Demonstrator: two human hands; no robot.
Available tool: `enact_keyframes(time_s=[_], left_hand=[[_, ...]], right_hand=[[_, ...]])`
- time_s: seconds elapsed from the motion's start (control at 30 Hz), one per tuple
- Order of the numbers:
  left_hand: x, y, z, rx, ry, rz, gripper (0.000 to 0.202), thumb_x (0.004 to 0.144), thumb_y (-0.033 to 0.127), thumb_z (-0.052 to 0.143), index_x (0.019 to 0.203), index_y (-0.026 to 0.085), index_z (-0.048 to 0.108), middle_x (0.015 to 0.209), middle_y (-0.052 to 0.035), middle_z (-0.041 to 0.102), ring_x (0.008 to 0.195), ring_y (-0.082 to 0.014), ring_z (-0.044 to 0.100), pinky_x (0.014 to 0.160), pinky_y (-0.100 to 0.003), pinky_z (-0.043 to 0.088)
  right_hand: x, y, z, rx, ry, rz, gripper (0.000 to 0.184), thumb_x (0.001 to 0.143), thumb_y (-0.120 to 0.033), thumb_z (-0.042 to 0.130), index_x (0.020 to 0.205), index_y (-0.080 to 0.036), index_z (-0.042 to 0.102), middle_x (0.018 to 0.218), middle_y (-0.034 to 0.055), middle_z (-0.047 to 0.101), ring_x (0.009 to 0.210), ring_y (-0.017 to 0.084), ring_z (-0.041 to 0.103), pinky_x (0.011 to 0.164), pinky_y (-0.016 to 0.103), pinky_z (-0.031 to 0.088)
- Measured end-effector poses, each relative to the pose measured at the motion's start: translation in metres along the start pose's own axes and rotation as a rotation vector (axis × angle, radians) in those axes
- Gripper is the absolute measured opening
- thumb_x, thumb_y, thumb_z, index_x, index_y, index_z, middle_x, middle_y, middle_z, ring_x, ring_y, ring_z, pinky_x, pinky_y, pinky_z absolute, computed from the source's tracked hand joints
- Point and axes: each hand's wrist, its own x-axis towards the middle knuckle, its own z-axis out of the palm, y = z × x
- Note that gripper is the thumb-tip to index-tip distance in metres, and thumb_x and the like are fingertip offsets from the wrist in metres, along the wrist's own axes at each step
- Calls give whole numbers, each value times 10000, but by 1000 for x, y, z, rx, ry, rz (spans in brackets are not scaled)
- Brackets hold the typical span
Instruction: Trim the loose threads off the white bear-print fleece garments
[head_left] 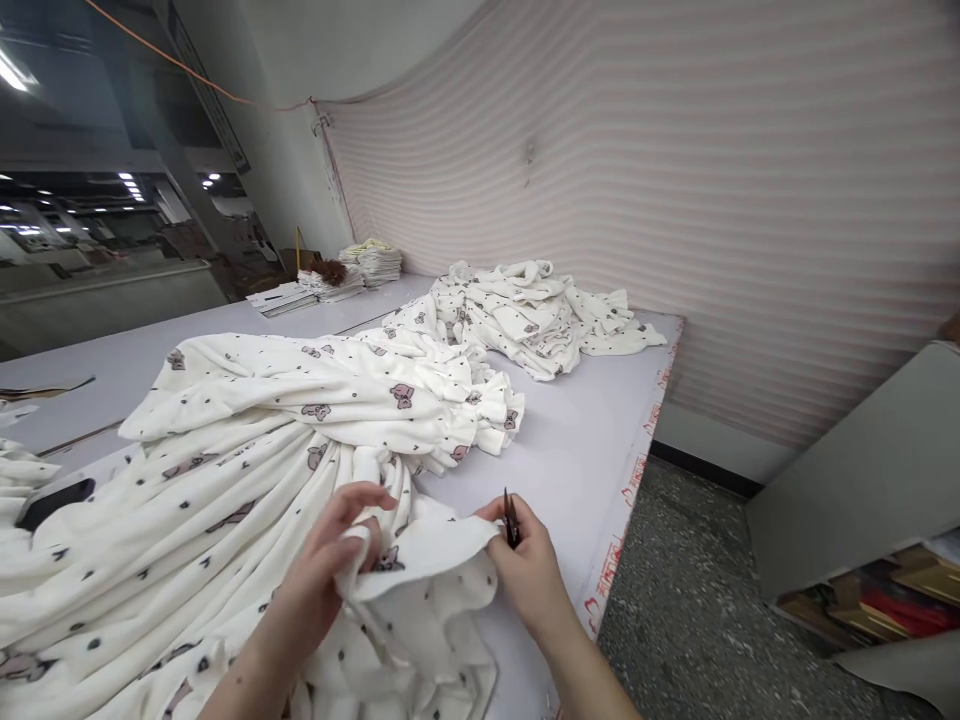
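Ruffled white garment [247, 480], printed with pinkish-grey animal figures and small dark specks, heaped in long folds over the near left and middle of the tabletop [589, 425]. Loose edge of it lifted at the front, stretched between two bare hands.

Left hand [341, 550]: fingers curled, bent round a fold of the cloth, forefinger somewhat extended. Right hand [521, 560]: thumb and forefinger closed on the cloth's edge; small dark snips [511, 522] held in the same hand, points upward. Lifted edge hangs in waves below the hands.

Left side, just beside the folds: a flat dark object [56, 503], partly covered; possibly a phone, hard to be sure. Red-printed tape [636, 480] runs down the right rim of the tabletop. Beyond that rim, speckled grey floor [675, 590] and a pale cabinet [855, 480] with a red item [904, 608] in its lower opening.

Farther up the tabletop: a second heap of matching printed cloth [517, 315], rumpled, near the right corner. Behind and left of it, flat stacks [371, 264] near the wall. Pink-and-grey striped curtain [637, 200] hangs behind. Far left: dim hall with ceiling lights [131, 187].
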Motion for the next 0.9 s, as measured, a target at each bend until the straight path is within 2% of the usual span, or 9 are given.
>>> enact_keyframes(time_s=[0.07, 0.13, 0.17, 0.23, 0.3, 0.37, 0.57, 0.73, 0.9], left_hand=[[-5, 1, 2, 292, -167, 6, 507, 755, 416, 576, 1238, 270, 521, 1022, -38, 563, 625, -129, 475, 565, -248, 447], [-11, -2, 12, 621, -230, 71, 619, 709, 400, 673, 1287, 292, 482, 1045, -50, 565, 755, -186, 531, 660, -284, 472], [-14, -5, 18, 754, -219, 127, 579, 702, 358, 699, 1244, 291, 508, 1002, -44, 578, 788, -203, 546, 685, -291, 470], [-19, -14, 30, 893, -164, 260, 335, 775, 271, 635, 1102, 266, 562, 915, -36, 593, 794, -208, 570, 685, -288, 457], [-22, -22, 37, 888, -152, 342, 140, 871, 206, 482, 972, 234, 575, 839, -33, 595, 749, -188, 580, 656, -273, 444], [-23, -28, 38, 848, -147, 373, 160, 906, 193, 415, 930, 218, 570, 806, -33, 590, 727, -176, 582, 641, -261, 438], [-23, -30, 30, 820, -137, 374, 144, 889, 183, 453, 914, 212, 592, 788, -31, 578, 718, -174, 581, 633, -257, 434], [-23, -25, 32, 858, -140, 344, 160, 846, 139, 473, 871, 196, 620, 736, -21, 540, 681, -167, 569, 615, -255, 423], [-22, -24, 32, 822, -123, 301, 119, 853, 186, 514, 774, 187, 603, 694, -7, 518, 652, -152, 539, 576, -239, 384]], right_hand=[[-3, -8, 3, -32, -74, 0, 57, 714, -135, 555, 729, -188, 574, 603, -62, 481, 572, 111, 432, 531, 199, 347], [-9, -12, 8, -87, -110, -1, 109, 703, -95, 533, 740, -185, 582, 590, -72, 454, 540, 98, 376, 503, 196, 301], [-13, -13, 10, -125, -117, -1, 132, 701, -82, 521, 754, -187, 582, 598, -73, 452, 538, 97, 367, 500, 196, 294], [-20, -15, 12, -198, -136, -5, 147, 720, -80, 506, 785, -195, 569, 635, -64, 482, 558, 102, 402, 512, 197, 314], [-26, -19, 8, -244, -166, -6, 118, 766, -111, 513, 826, -205, 553, 708, -42, 548, 618, 122, 484, 553, 203, 366], [-31, -24, 0, -300, -219, -25, 83, 789, -161, 563, 855, -211, 557, 803, -13, 590, 703, 149, 545, 608, 216, 412], [-35, -36, -19, -381, -383, -95, 153, 844, -262, 615, 984, -252, 676, 931, 19, 618, 836, 179, 617, 689, 225, 462], [-34, -35, -15, -470, -346, -129, 124, 852, -286, 623, 894, -255, 736, 843, 19, 668, 787, 179, 643, 681, 231, 478], [-38, -29, -19, -468, -314, -176, 205, 830, -264, 641, 1027, -257, 700, 922, 34, 676, 838, 189, 652, 664, 216, 494]])
